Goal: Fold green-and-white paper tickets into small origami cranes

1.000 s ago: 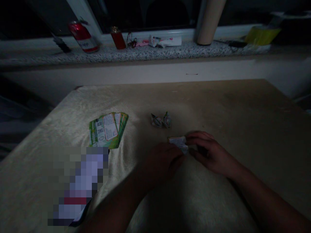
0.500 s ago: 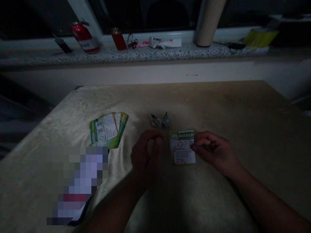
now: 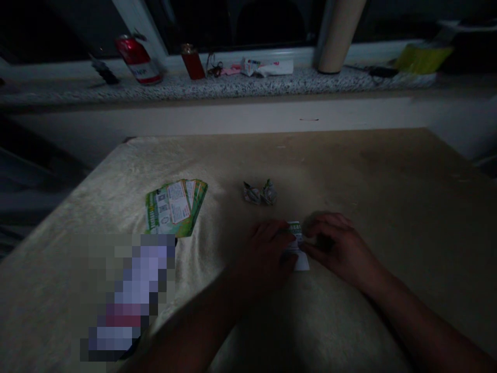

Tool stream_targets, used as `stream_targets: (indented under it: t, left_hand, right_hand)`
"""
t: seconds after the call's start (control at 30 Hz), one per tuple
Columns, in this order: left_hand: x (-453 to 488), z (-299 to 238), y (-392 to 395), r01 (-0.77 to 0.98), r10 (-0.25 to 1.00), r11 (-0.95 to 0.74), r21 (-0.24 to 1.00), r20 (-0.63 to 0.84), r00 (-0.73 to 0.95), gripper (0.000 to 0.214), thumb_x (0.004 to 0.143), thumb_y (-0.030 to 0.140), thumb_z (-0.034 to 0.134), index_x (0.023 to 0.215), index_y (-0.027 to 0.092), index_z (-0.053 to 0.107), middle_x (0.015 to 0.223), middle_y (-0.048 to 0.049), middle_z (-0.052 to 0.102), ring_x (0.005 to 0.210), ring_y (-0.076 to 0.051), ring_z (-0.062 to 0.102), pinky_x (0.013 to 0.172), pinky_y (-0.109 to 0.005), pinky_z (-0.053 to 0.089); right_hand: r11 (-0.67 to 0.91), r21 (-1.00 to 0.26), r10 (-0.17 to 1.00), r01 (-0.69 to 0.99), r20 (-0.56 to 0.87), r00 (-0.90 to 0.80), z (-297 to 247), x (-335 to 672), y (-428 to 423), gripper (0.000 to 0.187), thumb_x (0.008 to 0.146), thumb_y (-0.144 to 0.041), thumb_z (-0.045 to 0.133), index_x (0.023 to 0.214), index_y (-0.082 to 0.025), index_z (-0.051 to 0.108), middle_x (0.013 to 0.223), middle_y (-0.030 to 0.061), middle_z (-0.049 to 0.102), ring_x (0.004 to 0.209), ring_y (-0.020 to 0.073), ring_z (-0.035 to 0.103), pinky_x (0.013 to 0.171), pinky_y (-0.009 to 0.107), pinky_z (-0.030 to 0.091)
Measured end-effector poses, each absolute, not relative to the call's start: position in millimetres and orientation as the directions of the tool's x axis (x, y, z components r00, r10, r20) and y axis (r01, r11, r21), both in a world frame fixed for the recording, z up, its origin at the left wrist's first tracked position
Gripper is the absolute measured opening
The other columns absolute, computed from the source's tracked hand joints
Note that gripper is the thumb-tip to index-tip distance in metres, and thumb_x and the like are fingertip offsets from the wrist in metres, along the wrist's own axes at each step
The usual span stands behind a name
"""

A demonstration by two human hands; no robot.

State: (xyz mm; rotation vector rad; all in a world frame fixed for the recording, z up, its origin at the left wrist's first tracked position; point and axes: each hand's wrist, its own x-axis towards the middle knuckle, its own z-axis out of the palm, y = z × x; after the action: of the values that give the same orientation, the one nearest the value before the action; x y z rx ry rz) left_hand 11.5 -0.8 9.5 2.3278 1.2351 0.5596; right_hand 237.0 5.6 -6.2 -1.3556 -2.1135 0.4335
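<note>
A small green-and-white printed paper (image 3: 302,263) lies on the table in front of me, mostly covered by my hands. My left hand (image 3: 272,254) rests across its left part, fingers stretched over the sheet. At its right edge my right hand (image 3: 336,241) pinches the paper between thumb and curled fingers. Just beyond stands a small folded paper piece (image 3: 267,193) with pointed tips, made of similar printed paper. To the left, a fanned stack of green printed papers (image 3: 176,207) lies on the cloth.
A blurred-out phone-like device (image 3: 134,290) lies at the left on the cloth-covered table (image 3: 349,160). Along the granite windowsill (image 3: 233,88) stand a red can (image 3: 137,59), a red lighter-like object (image 3: 193,62), crumpled wrappers (image 3: 266,67), a tan cylinder (image 3: 337,41) and a yellow item (image 3: 423,58).
My left hand has moved right, onto the printed paper, and its fingers now lie over it. The paper has shifted slightly toward me, with my right hand still at its right edge.
</note>
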Motion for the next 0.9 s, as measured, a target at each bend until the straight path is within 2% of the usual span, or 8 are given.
stream_targets:
  t: [0.13, 0.4, 0.57, 0.9]
  left_hand:
    - [10.3, 8.5, 0.4, 0.688, 0.840, -0.495, 0.531, 0.090, 0.535, 0.031, 0.089, 0.026, 0.070, 0.120, 0.023, 0.071, 0.142, -0.0083, 0.060, 0.132, -0.028, 0.051, 0.114, -0.048, 0.038]
    - [12.1, 17.7, -1.4, 0.717, 0.845, -0.465, 0.519, 0.019, 0.534, 0.029, 0.091, 0.026, 0.068, 0.120, 0.023, 0.072, 0.144, -0.0093, 0.060, 0.135, -0.028, 0.051, 0.117, -0.049, 0.036]
    - [12.3, 14.7, -1.4, 0.713, 0.841, -0.482, 0.509, 0.039, 0.540, 0.029, 0.092, 0.026, 0.068, 0.120, 0.022, 0.071, 0.144, -0.0099, 0.059, 0.135, -0.029, 0.050, 0.118, -0.050, 0.036]
    - [12.4, 12.8, -1.4, 0.714, 0.841, -0.485, 0.505, 0.046, 0.538, 0.032, 0.092, 0.027, 0.067, 0.123, 0.021, 0.070, 0.145, -0.0096, 0.059, 0.136, -0.028, 0.050, 0.118, -0.049, 0.035]
  right_hand:
    - [0.383, -0.540, 0.917, 0.750, 0.321, -0.237, -13.6, 236.9, 10.1, 0.017, 0.078, -0.032, 0.084, 0.086, -0.027, 0.070, 0.112, 0.0072, 0.070, 0.112, 0.0323, 0.063, 0.098, 0.054, 0.046]
    - [0.238, -0.506, 0.940, 0.829, 0.335, -0.065, -20.1, 226.5, 25.9, 0.015, 0.077, -0.032, 0.083, 0.076, -0.025, 0.069, 0.113, 0.0072, 0.071, 0.113, 0.0339, 0.062, 0.101, 0.057, 0.040]
    - [0.194, -0.457, 0.926, 0.868, 0.379, -0.008, -24.3, 222.9, 31.5, 0.024, 0.080, -0.040, 0.079, 0.069, -0.024, 0.065, 0.108, 0.0069, 0.072, 0.106, 0.0330, 0.062, 0.096, 0.054, 0.040]
    - [0.180, -0.443, 0.922, 0.878, 0.388, 0.006, -23.7, 221.7, 31.3, 0.031, 0.088, -0.051, 0.068, 0.074, -0.023, 0.067, 0.105, 0.0078, 0.072, 0.103, 0.0307, 0.060, 0.095, 0.049, 0.038]
